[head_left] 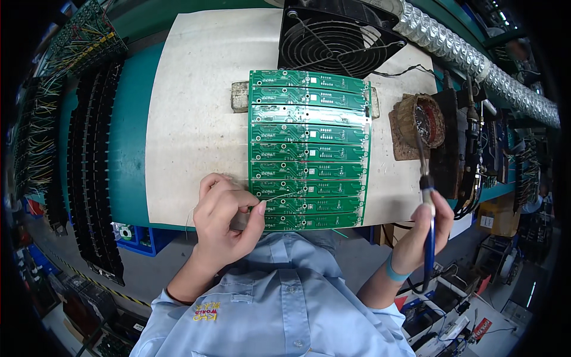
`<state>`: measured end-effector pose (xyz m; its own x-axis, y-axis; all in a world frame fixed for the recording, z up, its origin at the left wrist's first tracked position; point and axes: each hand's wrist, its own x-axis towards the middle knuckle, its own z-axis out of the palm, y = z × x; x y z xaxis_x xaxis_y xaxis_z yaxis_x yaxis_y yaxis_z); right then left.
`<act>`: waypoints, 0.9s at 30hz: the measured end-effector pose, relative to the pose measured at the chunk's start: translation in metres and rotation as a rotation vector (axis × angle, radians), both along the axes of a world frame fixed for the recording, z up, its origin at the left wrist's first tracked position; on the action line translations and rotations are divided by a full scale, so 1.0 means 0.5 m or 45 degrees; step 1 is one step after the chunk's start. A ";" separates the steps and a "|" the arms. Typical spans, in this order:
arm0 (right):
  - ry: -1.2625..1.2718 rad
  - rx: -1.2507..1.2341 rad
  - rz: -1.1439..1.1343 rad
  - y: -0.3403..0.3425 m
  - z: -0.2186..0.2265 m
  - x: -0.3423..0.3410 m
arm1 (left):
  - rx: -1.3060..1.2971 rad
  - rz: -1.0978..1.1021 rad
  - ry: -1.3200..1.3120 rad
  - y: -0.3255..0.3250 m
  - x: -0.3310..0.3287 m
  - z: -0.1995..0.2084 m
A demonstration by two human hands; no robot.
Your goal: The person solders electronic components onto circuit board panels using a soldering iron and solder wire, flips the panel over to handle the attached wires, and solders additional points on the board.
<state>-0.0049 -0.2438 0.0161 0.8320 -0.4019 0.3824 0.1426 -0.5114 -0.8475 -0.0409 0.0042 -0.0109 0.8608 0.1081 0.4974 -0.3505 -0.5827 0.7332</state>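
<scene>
My left hand [229, 217] is closed in a pinch on a thin solder wire [282, 196], whose free end reaches out over the green circuit board panel [309, 152]. The panel is made of several long strips and lies flat in front of me. Off to the right, my right hand [419, 235] grips the blue handle of a soldering iron [426, 184] held upright. The iron's metal tip points into a round brown cleaning pot [410, 122]; whether it touches the inside cannot be seen.
A black fan [336, 44] stands behind the panel. Pale blocks [239, 97] sit at the panel's sides. A silver flexible duct [458, 50] runs along the back right. Black slotted racks [92, 160] stand at left, and a blue bin [146, 240] sits below the table edge.
</scene>
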 end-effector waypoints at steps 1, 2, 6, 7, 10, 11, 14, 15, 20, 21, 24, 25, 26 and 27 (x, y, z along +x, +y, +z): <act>-0.127 0.121 0.182 -0.007 0.004 -0.022 | 0.005 -0.010 -0.001 0.000 0.000 0.001; -0.255 0.242 0.362 -0.012 0.007 -0.037 | 0.010 -0.020 -0.002 0.000 0.000 0.003; -0.348 -0.022 0.803 0.033 0.030 -0.067 | 0.025 -0.031 0.012 -0.001 0.003 0.000; -0.335 -0.279 0.906 0.038 0.033 -0.070 | 0.030 -0.030 0.016 0.000 0.003 0.000; -0.319 -0.323 0.933 0.044 0.030 -0.069 | 0.029 -0.034 0.015 -0.001 0.004 -0.001; -0.311 -0.344 0.947 0.046 0.029 -0.068 | 0.029 -0.035 0.014 -0.001 0.004 -0.002; -0.281 -0.371 0.956 0.052 0.030 -0.068 | 0.027 -0.033 0.014 -0.001 0.003 -0.003; -0.258 -0.375 0.947 0.054 0.031 -0.068 | 0.026 -0.033 0.015 -0.001 0.003 -0.003; -0.224 -0.404 0.949 0.057 0.033 -0.065 | 0.021 -0.034 0.022 -0.002 0.004 -0.001; -0.231 -0.414 0.959 0.057 0.034 -0.065 | 0.020 -0.035 0.023 -0.002 0.004 0.000; -0.240 -0.438 0.971 0.056 0.035 -0.063 | 0.020 -0.036 0.022 -0.002 0.005 -0.001; -0.243 -0.451 0.973 0.056 0.036 -0.063 | 0.021 -0.038 0.019 -0.002 0.005 -0.001; -0.245 -0.464 0.975 0.056 0.037 -0.063 | 0.022 -0.039 0.016 -0.002 0.005 -0.002; -0.247 -0.477 0.976 0.056 0.038 -0.063 | 0.022 -0.041 0.013 -0.002 0.005 -0.002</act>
<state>-0.0362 -0.2158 0.0352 0.7281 0.4223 0.5400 0.6855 -0.4557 -0.5679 -0.0381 0.0030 -0.0121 0.8689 0.0713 0.4898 -0.3617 -0.5839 0.7268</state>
